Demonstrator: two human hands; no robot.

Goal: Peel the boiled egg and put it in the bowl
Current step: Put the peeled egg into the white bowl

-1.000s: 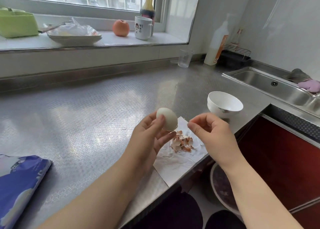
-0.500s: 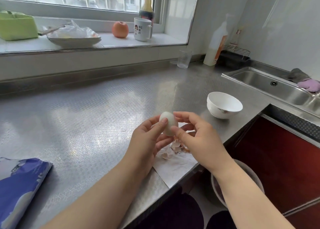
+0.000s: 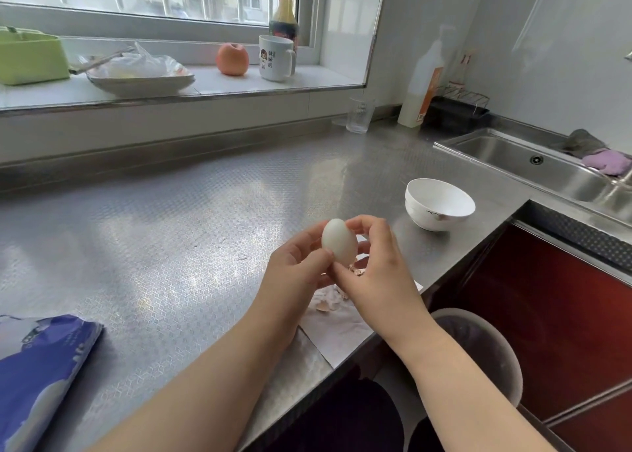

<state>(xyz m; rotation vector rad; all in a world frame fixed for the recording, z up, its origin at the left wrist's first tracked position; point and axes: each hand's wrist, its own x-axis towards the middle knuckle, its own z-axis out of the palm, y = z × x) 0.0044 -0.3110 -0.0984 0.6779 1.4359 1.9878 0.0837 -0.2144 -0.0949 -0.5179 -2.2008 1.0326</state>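
Note:
A white peeled boiled egg [image 3: 338, 241] stands upright above the counter, held between both hands. My left hand [image 3: 295, 273] pinches its lower left side with thumb and fingers. My right hand [image 3: 378, 267] curls round its right side, fingertips on top and thumb near the bottom. Brown shell pieces [image 3: 330, 301] lie on a white paper towel [image 3: 337, 328] under the hands, partly hidden. An empty white bowl [image 3: 439, 203] stands on the steel counter, to the right of and beyond the egg.
The counter edge runs just below the paper towel, with a bin [image 3: 478, 345] on the floor beneath. A blue packet [image 3: 37, 373] lies at the left. A sink [image 3: 533, 164] sits at the right; a glass [image 3: 360, 114] and bottle [image 3: 422, 85] stand behind.
My right hand has come in from the right and closed on the egg. The egg has turned more upright between both hands.

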